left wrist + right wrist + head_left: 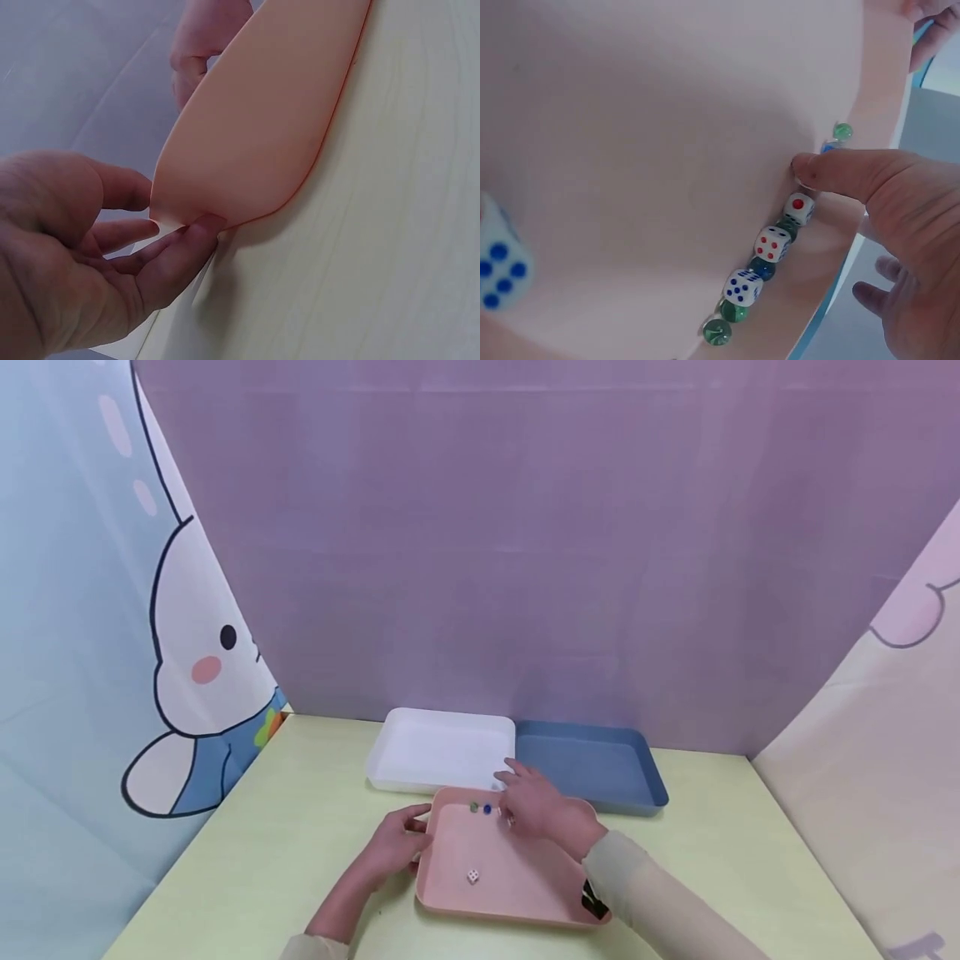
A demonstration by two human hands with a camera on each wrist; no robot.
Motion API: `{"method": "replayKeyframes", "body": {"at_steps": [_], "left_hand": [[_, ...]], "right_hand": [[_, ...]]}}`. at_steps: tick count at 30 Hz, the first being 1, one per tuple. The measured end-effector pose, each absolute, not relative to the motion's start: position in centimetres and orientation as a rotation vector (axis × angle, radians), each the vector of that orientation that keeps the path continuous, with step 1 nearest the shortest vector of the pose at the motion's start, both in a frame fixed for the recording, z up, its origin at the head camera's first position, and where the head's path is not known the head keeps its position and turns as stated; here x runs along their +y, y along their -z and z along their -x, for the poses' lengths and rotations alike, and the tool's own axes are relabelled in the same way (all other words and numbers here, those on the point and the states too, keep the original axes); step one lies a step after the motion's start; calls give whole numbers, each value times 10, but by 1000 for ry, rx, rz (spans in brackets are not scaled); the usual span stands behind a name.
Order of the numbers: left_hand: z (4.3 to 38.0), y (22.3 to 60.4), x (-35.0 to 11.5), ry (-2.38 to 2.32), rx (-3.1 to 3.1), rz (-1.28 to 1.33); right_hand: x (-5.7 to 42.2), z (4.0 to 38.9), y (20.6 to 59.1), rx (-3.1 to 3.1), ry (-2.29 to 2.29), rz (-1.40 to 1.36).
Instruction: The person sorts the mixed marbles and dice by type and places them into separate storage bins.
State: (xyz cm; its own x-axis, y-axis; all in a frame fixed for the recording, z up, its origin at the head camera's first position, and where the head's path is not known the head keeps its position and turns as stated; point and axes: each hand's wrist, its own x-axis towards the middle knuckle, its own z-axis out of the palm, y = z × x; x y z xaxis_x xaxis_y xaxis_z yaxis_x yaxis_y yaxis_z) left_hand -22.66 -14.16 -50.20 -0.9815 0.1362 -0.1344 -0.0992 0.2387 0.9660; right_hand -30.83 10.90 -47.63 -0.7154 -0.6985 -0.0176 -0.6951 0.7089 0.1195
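Note:
A pink tray (517, 906) lies on the table. My left hand (397, 843) grips its left edge, with the thumb and fingers on the rim in the left wrist view. Over the tray's far side, my right hand (532, 806) pinches what looks like a white die, mostly hidden by the thumb (832, 171). Along the far wall runs a row of marbles and dice: a green marble (843, 131), a blue marble (487, 809), a die with a red dot (799, 208), a blue-dotted die (742, 287) and several others. One lone die (473, 877) sits near the tray's front.
Behind the pink tray stand a white tray (442, 750) and, beside it on the right, a blue tray (592, 764). A black patch (595, 900) shows at the pink tray's near right corner. Purple cloth (480, 543) hangs behind the pale table (247, 860).

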Motion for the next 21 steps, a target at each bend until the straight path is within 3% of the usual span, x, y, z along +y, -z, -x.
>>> {"method": "replayKeyframes", "body": {"at_steps": [11,21], "left_hand": [[226,502,-142,-1828,2307,-45],[229,506,-142,-1820,2303,-52]], "right_hand": [[123,311,464,-2873,-361,-1110],[148,328,460,-2694,-1001,-839]]}}
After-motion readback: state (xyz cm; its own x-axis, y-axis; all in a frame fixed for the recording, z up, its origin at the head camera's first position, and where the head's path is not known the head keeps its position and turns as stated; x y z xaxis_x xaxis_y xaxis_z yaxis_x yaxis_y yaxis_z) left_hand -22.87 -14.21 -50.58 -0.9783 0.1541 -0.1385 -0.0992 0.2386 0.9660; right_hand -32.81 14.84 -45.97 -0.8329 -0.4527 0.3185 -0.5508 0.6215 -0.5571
